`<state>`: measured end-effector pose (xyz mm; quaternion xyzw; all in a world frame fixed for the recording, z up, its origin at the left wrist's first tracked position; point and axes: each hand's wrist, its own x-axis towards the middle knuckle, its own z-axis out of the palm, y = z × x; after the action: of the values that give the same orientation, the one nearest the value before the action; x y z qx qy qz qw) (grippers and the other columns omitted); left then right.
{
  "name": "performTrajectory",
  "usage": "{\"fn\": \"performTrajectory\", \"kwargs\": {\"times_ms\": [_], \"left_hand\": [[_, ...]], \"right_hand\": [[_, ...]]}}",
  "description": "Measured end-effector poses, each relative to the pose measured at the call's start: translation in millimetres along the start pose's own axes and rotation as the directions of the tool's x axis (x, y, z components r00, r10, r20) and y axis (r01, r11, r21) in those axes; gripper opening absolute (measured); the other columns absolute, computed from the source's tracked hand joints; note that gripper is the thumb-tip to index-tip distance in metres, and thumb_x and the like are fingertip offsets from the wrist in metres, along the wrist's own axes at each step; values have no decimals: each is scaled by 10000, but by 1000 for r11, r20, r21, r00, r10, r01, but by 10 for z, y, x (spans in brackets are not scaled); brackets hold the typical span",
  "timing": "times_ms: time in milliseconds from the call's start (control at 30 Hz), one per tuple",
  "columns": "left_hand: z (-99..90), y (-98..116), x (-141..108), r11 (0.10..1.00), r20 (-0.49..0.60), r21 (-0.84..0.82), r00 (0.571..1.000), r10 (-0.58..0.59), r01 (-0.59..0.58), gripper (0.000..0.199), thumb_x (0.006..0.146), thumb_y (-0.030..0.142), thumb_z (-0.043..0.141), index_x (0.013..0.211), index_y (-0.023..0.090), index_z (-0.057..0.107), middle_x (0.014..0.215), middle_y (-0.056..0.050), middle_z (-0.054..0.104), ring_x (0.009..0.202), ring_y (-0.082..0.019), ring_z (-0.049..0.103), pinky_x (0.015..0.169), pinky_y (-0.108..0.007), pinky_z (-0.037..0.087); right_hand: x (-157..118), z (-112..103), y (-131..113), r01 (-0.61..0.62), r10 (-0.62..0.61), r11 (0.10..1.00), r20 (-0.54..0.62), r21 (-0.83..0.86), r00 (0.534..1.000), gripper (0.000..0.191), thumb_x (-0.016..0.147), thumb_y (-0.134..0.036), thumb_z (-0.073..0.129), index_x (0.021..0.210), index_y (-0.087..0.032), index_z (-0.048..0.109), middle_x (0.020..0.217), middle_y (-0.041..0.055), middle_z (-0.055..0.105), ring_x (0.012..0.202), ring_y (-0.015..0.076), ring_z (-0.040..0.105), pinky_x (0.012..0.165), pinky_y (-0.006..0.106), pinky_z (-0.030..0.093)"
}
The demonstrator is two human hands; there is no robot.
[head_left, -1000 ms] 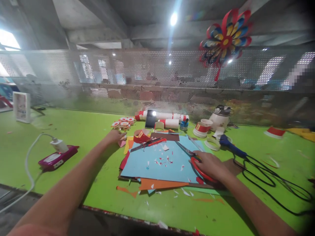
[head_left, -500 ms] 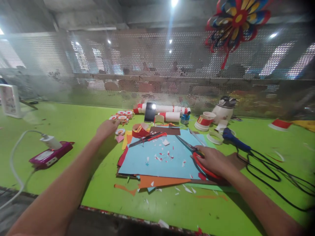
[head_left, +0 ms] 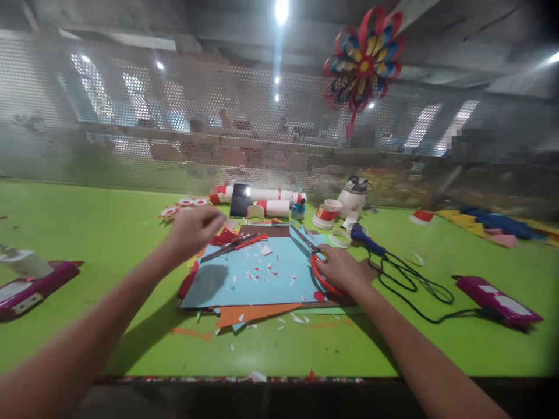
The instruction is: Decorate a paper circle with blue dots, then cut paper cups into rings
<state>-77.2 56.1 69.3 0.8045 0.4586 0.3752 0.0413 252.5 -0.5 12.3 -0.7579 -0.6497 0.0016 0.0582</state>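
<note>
The right hand (head_left: 343,267) grips the scissors (head_left: 311,246), their long axis slanting away leftward over blue paper (head_left: 257,292). The left hand (head_left: 192,230), loosely curled, hovers nearer the second scissors (head_left: 252,241); whether it holds anything, I cannot tell.

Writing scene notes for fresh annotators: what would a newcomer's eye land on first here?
Probably the big red, blue and yellow flower ornament, hanging at upper right against the grey background. Next, the bright green table and, at its middle, the light blue paper strewn with tiny scraps. The right hand grips red-handled scissors at the paper's right side.
</note>
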Motion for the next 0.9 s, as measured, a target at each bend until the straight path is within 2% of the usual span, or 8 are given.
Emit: {"fn": "performTrajectory", "kwargs": {"times_ms": [67,133,200,267,500,633,767,900], "left_hand": [[189,177,-67,981,195,-68,962,192,-182,241,896,307,534,837,151,709,772,-37,708,696,-144,607,667,-246,445],[375,306,-151,942,331,-129,882,336,-310,231,906,262,521,781,169,692,753,-21,703,677,-126,605,653,-222,436],[521,373,-241,908,401,-162,816,418,-385,211,898,213,527,752,169,673,738,-17,692,649,-118,592,624,-213,417],[610,384,-324,887,431,-172,777,459,-429,216,889,186,533,706,167,645,705,-17,665,625,-122,568,601,-218,398],[656,320,-464,879,393,-120,791,469,-461,291,960,220,437,714,161,581,673,-43,607,624,-162,528,582,-272,356],[663,323,-492,869,375,-114,790,486,-481,304,973,229,410,719,170,566,691,-44,600,628,-169,525,586,-286,348],[684,313,-518,864,368,-121,787,496,-488,298,973,213,405,720,175,557,702,-45,599,636,-171,531,584,-288,345],[720,289,-525,865,363,-118,790,495,-487,280,970,203,402,742,181,564,720,-45,607,662,-177,547,593,-294,349]], "right_hand": [[-11,0,-4,-5,5,1000,4,-14,1000,329,959,-339,586,1246,-179,584,1223,89,628,1020,217,648,862,430,554],[-14,14,-14,-5,6,1000,20,-28,1000,321,957,-337,589,1235,-175,590,1209,87,633,1005,213,652,849,423,558],[-9,31,-28,0,2,999,35,-44,999,317,958,-336,588,1230,-175,592,1204,86,635,997,210,654,843,418,561],[-6,43,-46,8,-6,998,42,-62,999,321,959,-338,587,1235,-175,589,1202,86,636,997,210,654,844,419,560],[-152,7,-144,66,-60,991,52,-119,997,299,955,-347,589,1191,-165,610,1175,83,645,1015,220,646,871,440,542],[-62,-200,-185,106,-103,993,53,-52,993,310,937,-348,616,1189,-168,616,1212,86,634,1072,237,627,917,470,517],[523,-475,-283,69,-72,989,21,129,997,317,953,-346,593,1220,-176,602,1247,90,619,1066,231,631,901,453,532],[1254,-479,-515,-69,55,933,47,352,997,326,950,-333,601,1234,-173,593,1243,87,618,1030,225,643,857,427,556]]}}
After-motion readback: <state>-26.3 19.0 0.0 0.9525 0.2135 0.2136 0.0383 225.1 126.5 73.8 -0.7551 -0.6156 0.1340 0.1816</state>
